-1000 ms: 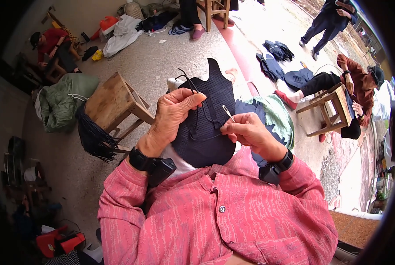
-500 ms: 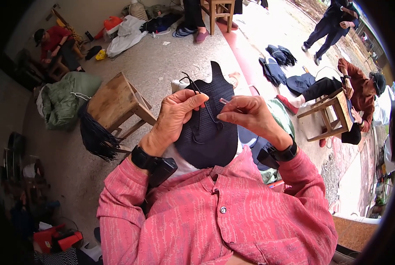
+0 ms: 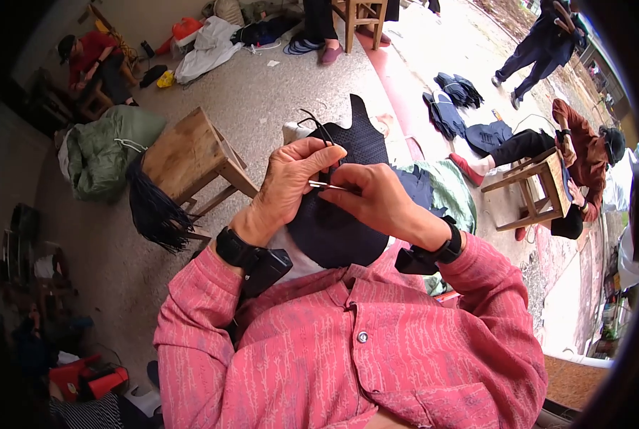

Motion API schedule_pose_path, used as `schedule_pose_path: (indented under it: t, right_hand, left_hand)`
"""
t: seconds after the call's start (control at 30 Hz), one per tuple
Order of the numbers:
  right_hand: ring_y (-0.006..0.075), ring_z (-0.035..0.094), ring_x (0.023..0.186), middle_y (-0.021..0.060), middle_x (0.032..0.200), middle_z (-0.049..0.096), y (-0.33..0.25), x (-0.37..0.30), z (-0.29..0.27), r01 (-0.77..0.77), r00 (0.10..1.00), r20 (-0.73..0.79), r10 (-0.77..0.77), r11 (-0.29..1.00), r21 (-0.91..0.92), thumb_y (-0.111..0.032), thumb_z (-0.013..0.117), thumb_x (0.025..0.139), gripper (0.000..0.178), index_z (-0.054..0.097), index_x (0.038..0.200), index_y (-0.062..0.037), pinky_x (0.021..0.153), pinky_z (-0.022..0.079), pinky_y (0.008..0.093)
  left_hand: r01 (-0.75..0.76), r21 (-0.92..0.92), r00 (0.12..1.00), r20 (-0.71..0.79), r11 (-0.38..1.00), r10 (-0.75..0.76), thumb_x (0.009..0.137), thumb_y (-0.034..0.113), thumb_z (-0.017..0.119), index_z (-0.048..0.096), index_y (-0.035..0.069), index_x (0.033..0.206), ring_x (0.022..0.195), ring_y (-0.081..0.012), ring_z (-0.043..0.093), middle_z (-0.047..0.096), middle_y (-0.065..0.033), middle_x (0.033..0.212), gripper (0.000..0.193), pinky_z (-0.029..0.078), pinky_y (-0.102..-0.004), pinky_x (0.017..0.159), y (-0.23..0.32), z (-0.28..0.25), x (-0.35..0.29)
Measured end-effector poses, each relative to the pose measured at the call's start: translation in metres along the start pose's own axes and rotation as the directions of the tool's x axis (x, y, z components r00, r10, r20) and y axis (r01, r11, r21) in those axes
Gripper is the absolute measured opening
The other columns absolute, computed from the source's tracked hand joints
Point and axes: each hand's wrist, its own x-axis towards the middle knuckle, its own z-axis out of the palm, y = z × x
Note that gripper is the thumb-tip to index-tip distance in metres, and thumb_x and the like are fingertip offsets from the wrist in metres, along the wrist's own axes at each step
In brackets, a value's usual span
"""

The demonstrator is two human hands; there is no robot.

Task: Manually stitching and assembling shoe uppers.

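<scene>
My left hand (image 3: pixel 288 184) pinches a thin black cord (image 3: pixel 322 129) between thumb and fingers, its loose ends sticking up above the fingertips. Close against it, my right hand (image 3: pixel 382 200) is closed on a slim, shiny tool (image 3: pixel 319 184) whose tip points left, just under the left thumb; its exact kind cannot be made out. Beneath both hands a black textured shoe-upper-like piece (image 3: pixel 366 143) lies over my lap, with a narrow tab at its far end. My hands hide its middle, where the cord meets it.
A wooden stool (image 3: pixel 183 157) with a bundle of black cords (image 3: pixel 151 214) stands at left, beside a green sack (image 3: pixel 112 150). On the right, a seated person (image 3: pixel 584 164) works at another stool (image 3: pixel 534 186). Dark stacked pieces (image 3: pixel 444 114) lie on the floor beyond.
My right hand has moved left and in to meet my left hand, bringing the shiny tool's tip under the left thumb. The left hand keeps its pinch on the cord.
</scene>
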Motion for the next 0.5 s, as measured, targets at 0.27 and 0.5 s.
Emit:
schedule_pose_path:
  t: [0.27,0.5]
  right_hand:
    - [0.0343,0.061,0.065,0.0129,0.071,0.059,0.025,0.006,0.004,0.306,0.951,0.002,-0.308,0.944,-0.121,-0.019,0.064,0.087,0.016,0.055,0.09,-0.0064,0.054,0.046,0.0399]
    - [0.007,0.049,0.056,-0.0012,0.065,0.052,0.024,0.004,0.009,0.021,0.995,-0.091,0.038,0.819,0.574,-0.022,0.062,0.093,0.018,0.055,0.097,-0.0062,0.05,0.039,0.0232]
  left_hand:
    - [0.009,0.008,0.998,-0.062,1.0,-0.009,0.086,0.014,0.07,0.068,0.008,0.089,0.054,0.0006,0.049,0.063,0.0037,0.074,0.007,0.035,-0.0141,0.044,-0.005,-0.002,0.004]
    - [-0.014,0.033,0.999,-0.052,0.999,0.015,0.084,0.018,0.073,0.068,0.011,0.086,0.047,0.0033,0.038,0.056,0.0065,0.067,0.009,0.022,-0.0138,0.039,-0.005,-0.003,0.006]
